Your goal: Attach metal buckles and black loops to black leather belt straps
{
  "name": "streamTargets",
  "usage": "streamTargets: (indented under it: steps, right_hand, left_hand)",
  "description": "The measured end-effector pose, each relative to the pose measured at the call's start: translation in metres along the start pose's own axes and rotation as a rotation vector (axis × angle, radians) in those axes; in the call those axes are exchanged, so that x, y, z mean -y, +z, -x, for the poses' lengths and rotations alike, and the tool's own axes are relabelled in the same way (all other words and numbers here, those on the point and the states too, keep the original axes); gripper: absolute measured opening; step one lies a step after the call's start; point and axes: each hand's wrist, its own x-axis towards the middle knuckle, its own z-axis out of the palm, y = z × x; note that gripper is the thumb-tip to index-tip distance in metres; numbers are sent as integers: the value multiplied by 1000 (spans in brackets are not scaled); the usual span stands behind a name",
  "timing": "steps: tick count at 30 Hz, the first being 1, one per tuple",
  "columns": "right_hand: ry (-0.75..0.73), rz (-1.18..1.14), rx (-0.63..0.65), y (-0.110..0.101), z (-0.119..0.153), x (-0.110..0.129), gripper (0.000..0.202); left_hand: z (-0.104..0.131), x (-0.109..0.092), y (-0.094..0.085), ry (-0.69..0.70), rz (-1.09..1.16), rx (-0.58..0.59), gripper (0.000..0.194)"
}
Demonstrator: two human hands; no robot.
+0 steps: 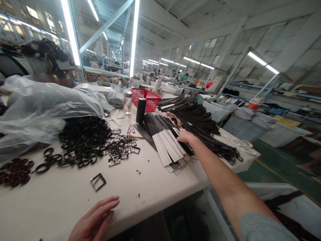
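My left hand [95, 219] hovers low at the table's front edge, fingers stretched and holding nothing. Just beyond its fingertips lies a single square belt buckle [98, 181]. My right hand [187, 136] reaches far forward, its fingers drawn together on a black belt strap in the fanned pile; the fingertips are partly hidden. These belt straps [164, 144] are black at the far part and whitish toward me. Right of that hand are more black belts [200, 117], some with buckles. Loose metal buckles [122, 145] are heaped in the middle, beside black belt loops [84, 137].
Clear plastic bags [50, 100] cover the left side, with dark red loops [16, 172] in front. A glass jar [127, 102], black cylinder [141, 110], red basket [150, 100] and small snips [130, 130] stand or lie farther back. Grey bins [243, 129] line the right.
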Motion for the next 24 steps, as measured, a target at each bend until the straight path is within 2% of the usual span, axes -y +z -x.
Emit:
streamTargets:
  steps: [6, 13, 24]
  right_hand:
    - [-107, -19, -12, 0, -6, -27, 32]
    - [-89, -26, -63, 10, -13, -42, 30]
    - [-104, -73, -200, 5, -10, -78, 32]
  left_hand:
    - [-5, -5, 1, 149, -65, -58, 22]
    - [2, -5, 1, 139, -119, -41, 22]
    - [-1, 11, 3, 282, -136, -30, 26]
